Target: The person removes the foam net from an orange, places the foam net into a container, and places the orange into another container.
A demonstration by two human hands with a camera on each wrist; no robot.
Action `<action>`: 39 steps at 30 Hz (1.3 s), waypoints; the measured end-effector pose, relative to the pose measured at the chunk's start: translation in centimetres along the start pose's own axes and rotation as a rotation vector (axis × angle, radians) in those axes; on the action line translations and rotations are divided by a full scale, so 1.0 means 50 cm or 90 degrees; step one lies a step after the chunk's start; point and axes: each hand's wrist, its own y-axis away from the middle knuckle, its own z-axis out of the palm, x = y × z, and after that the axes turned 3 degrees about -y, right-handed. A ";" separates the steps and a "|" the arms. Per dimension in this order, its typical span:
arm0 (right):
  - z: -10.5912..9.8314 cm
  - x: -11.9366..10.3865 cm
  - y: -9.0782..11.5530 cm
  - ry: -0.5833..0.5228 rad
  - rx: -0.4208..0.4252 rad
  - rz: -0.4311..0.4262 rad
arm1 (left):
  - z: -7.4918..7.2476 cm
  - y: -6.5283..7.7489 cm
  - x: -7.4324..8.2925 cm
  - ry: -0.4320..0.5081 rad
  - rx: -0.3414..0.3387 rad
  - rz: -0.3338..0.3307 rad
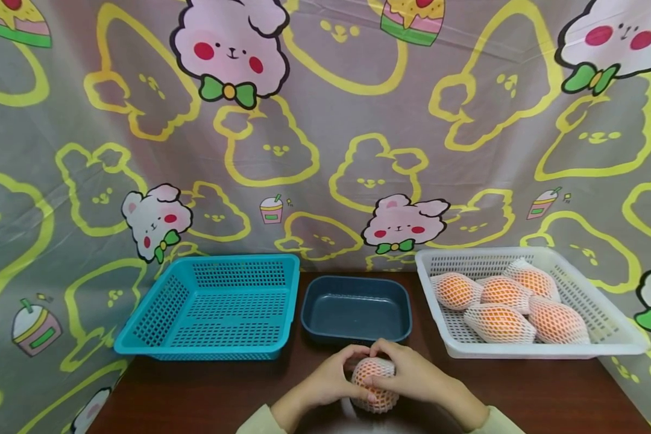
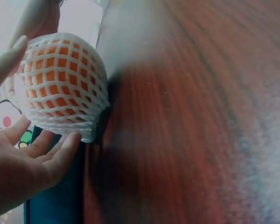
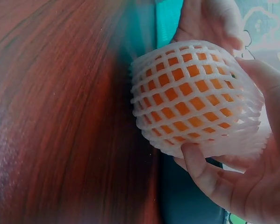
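An orange fruit (image 1: pixel 380 398) in a white foam net sits at the front of the dark wooden table, between two hands. My left hand (image 1: pixel 328 378) holds its left side, with the thumb in front; in the left wrist view its fingertips touch the net's lower edge. From the right, my right hand (image 1: pixel 415 372) grips the same fruit, thumb across the front of the net. In the right wrist view the net (image 3: pixel 191 95) fits closely over the fruit and its loose end bunches toward the right palm.
Just behind the hands stands a dark blue tray (image 1: pixel 358 339). A teal perforated basket (image 1: pixel 206 349) is on the left. At the right, a white basket (image 1: pixel 542 350) holds several netted fruits (image 1: pixel 499 322). A patterned cloth (image 1: pixel 325 150) hangs behind.
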 end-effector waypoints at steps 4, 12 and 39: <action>-0.002 -0.001 0.003 0.008 0.000 -0.006 | 0.002 0.003 -0.006 0.010 0.006 0.006; -0.018 0.017 0.024 -0.088 -0.043 0.012 | -0.008 0.012 -0.011 0.025 0.012 0.010; 0.005 0.016 0.022 -0.066 0.100 -0.155 | 0.002 0.024 0.007 -0.140 0.102 0.115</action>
